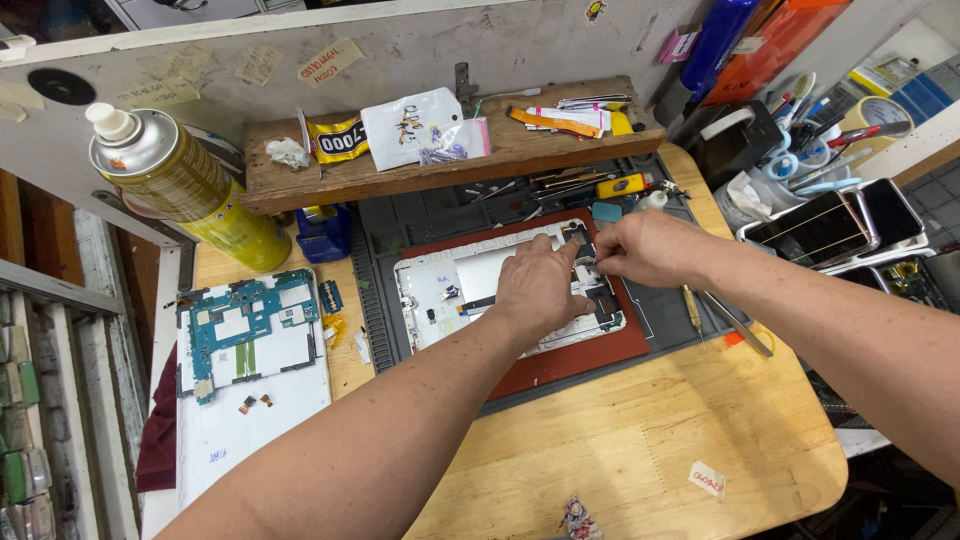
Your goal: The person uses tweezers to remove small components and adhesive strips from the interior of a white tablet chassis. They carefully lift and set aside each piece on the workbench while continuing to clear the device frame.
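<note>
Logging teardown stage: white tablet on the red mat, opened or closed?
Opened: the white tablet lies with inner frame and parts exposed, both hands working on it.

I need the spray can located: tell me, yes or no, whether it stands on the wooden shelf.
No, the spray can lies tilted at the table's left rear, below and beside the wooden shelf, not on it.

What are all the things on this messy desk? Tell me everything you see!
opened tablet shell: one, white, on the red mat
red mat: one, desk centre
circuit board: one, teal, on a white panel at left
white panel: one, left desk edge
spray can: one, yellow-gold, back left
wooden shelf: one, brown, at the back
phones: several, dark, right tray
tweezers: one, metal, right of mat
left hand: on the shell
right hand: pinching at the shell's top edge
</note>
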